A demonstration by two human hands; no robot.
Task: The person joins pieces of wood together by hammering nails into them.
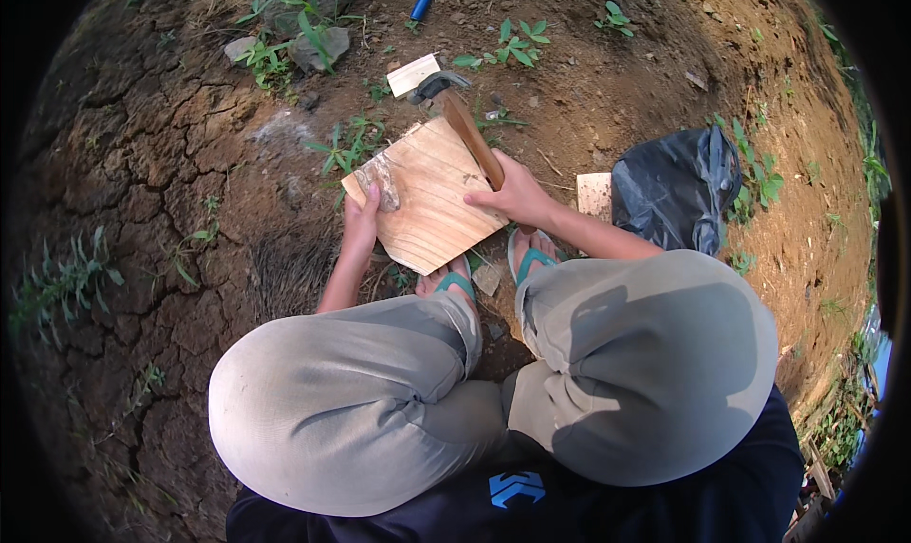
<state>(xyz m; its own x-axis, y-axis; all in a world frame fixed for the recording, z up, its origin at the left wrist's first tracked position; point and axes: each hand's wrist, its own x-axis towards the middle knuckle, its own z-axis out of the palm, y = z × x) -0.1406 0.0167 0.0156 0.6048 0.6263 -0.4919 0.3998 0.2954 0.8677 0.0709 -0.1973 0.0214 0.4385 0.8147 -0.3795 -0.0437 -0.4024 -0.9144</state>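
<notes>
A flat, pale wooden board [438, 197] with curved grain tilts in front of my feet. My left hand [361, 222] grips its left edge, thumb on the upper face. Beside that thumb, a crumpled, see-through plastic packet [387, 190] rests against the board; its contents are unclear. My right hand [517, 197] is wrapped round the wooden handle of a claw hammer [468, 135], and its thumb lies on the board's right side. The dark metal hammer head points away from me, past the board's far edge. Fingers under the board are hidden.
Beyond the hammer head lies a small wood block [412, 74], and farther off a blue-handled tool [423, 2]. A black plastic bag [678, 187] sits at the right beside another wood piece [594, 194]. Stones [323, 48] and weeds dot the cracked, sloping soil.
</notes>
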